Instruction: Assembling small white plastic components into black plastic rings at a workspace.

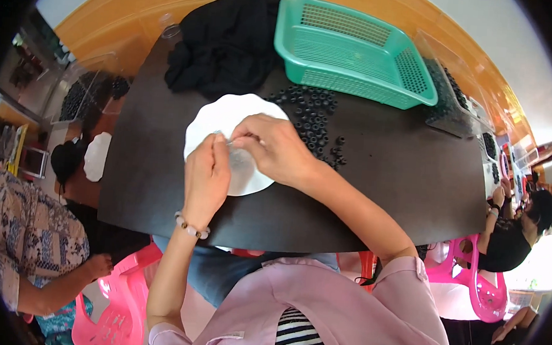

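Over a white scalloped plate [211,115], my two hands come together fingertip to fingertip. My left hand [208,171] is closed in a pinch, thumb upward, with a beaded bracelet on its wrist. My right hand [279,148] pinches from the other side, its index finger and thumb almost touching the left fingertips. Something small, thin and pale shows between them, too small to name. A greyish, see-through patch lies on the plate beneath my hands. Black beads [311,116] are heaped just beyond the plate's right edge.
Behind the beads stands a green plastic basket [351,81], beside a bunched black cloth [223,46]. A clear bin [451,98] of dark pieces sits at the table's right end. People sit at both sides; a pink chair [112,311] is at the lower left.
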A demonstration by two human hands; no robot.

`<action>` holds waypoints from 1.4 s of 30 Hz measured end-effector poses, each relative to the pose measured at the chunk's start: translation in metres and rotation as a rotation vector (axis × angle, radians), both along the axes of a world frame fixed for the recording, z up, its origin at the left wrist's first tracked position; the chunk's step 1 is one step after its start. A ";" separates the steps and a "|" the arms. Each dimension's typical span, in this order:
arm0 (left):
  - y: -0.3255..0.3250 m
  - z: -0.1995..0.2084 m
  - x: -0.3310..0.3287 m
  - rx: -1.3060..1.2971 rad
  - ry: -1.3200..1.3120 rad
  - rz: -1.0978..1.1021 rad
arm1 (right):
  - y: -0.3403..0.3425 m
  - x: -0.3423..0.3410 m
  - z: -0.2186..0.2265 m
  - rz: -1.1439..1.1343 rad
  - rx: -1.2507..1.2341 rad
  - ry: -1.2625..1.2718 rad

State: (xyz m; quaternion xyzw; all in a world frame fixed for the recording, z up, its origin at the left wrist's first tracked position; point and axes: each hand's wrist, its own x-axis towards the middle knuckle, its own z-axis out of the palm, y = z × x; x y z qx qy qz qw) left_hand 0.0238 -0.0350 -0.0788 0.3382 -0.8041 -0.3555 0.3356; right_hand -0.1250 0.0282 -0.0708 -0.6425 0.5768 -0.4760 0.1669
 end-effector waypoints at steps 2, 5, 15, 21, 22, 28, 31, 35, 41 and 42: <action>-0.005 0.000 0.001 0.181 0.023 -0.014 | 0.001 -0.001 -0.003 -0.030 -0.266 0.199; -0.014 -0.001 0.004 0.881 0.173 -0.098 | -0.003 -0.002 -0.003 0.013 -0.336 0.209; -0.019 0.003 0.006 0.886 0.117 -0.142 | -0.003 -0.008 -0.001 0.044 -0.129 0.068; -0.035 0.003 0.010 1.528 0.286 -0.417 | -0.005 -0.012 -0.004 0.109 -0.008 -0.160; -0.031 0.006 0.007 1.529 0.283 -0.418 | -0.005 -0.012 -0.006 0.134 0.043 -0.309; -0.023 0.003 0.000 0.840 0.158 -0.147 | -0.010 -0.022 0.005 0.084 0.363 -0.346; -0.023 0.001 -0.005 0.411 0.115 -0.140 | -0.010 -0.021 0.009 0.094 0.481 -0.317; -0.027 0.009 -0.008 0.381 0.098 -0.141 | -0.015 -0.022 0.009 0.137 0.460 -0.372; -0.026 0.006 -0.009 0.471 0.144 -0.131 | -0.014 -0.016 0.015 0.106 0.399 -0.495; -0.027 0.007 -0.009 0.567 0.138 -0.125 | -0.014 -0.015 0.013 0.104 0.401 -0.496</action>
